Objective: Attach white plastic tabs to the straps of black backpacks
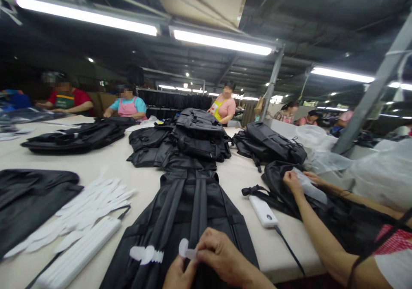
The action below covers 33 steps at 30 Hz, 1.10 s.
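Observation:
A black backpack (189,207) lies flat on the table in front of me, straps running up its middle. My right hand (222,254) is closed, pinching a small white plastic strip (186,250) against the straps. My left hand (177,276) is at the bottom edge, fingers curled up to the same strip. More white strips (146,254) lie on the backpack just left of my hands.
White strips (90,207) are spread at the left, beside a white block (80,252) and black fabric (28,199). Stacked black backpacks (193,143) sit further back. A white power bank (263,211) lies at right. A co-worker's hands (296,181) work a bag at right; other people sit across the table.

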### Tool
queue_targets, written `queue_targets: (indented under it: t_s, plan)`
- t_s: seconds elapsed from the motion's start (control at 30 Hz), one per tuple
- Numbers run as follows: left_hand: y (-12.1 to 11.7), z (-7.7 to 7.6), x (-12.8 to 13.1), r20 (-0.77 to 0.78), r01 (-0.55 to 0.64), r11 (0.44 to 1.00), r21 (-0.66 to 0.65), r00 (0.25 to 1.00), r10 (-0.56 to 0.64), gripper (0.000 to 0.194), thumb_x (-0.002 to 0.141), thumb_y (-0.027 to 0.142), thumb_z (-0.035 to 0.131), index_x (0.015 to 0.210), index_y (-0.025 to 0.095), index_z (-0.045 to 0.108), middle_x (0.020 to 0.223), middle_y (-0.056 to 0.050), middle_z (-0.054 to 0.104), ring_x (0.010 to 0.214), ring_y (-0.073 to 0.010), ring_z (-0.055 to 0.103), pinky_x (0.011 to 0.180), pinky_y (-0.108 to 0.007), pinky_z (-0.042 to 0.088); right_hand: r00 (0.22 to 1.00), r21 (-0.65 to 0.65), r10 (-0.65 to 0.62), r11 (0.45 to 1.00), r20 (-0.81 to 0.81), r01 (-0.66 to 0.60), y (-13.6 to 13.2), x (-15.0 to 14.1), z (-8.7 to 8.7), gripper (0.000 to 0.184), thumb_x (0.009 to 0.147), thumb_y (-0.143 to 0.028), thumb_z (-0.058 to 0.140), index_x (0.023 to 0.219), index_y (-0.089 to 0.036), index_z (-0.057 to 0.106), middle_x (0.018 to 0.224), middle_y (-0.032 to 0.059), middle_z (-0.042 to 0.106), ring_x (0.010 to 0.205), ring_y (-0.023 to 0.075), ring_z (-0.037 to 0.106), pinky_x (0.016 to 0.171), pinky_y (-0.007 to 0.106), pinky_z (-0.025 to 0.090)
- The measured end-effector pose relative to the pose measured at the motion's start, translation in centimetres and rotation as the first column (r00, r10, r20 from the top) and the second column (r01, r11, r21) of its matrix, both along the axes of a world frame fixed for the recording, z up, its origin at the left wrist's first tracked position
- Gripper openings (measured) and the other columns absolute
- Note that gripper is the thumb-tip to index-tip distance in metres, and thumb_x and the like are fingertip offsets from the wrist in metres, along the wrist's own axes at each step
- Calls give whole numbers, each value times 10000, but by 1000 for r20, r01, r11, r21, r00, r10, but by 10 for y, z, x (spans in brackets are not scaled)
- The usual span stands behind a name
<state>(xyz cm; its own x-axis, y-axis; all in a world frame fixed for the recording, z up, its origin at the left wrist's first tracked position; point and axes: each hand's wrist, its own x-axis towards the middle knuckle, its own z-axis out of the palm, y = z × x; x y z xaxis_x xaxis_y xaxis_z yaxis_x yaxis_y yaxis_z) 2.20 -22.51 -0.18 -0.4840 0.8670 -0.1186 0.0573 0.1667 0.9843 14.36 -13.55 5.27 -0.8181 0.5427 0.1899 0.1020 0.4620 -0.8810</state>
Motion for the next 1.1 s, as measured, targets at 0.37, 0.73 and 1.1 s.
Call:
queue_targets:
  t_s: [0.37, 0.73, 1.1]
  plan:
    - [-14, 16, 12, -371, -4, 987, -158, 927, -56, 276, 788, 341, 467, 876, 165, 660, 792, -78, 681, 768, -236, 617, 699, -325, 434, 960, -182, -267, 943, 90, 279, -18, -17, -35, 90, 740, -220, 562, 715, -175, 636, 694, -10, 568, 637, 103, 528, 625, 211, 415]
    - [-16, 17, 0, -352, -32, 988, -154, 936, -24, 209, 754, 278, 466, 827, 169, 629, 735, -25, 603, 715, -169, 556, 663, -279, 421, 939, -241, -335, 907, 80, 344, -21, -23, -60, 94, 740, -256, 543, 760, -189, 604, 692, -19, 580, 586, 100, 515, 571, 205, 416]
    - [-13, 11, 4, 69, -247, 948, -200, 962, 265, 170, 698, 318, 502, 664, 156, 541, 515, 26, 511, 467, -91, 475, 405, -172, 360, 917, -169, -369, 904, 150, 392, -20, -24, -54, 115, 739, -288, 540, 689, -187, 565, 627, -30, 559, 595, 106, 512, 587, 211, 392]
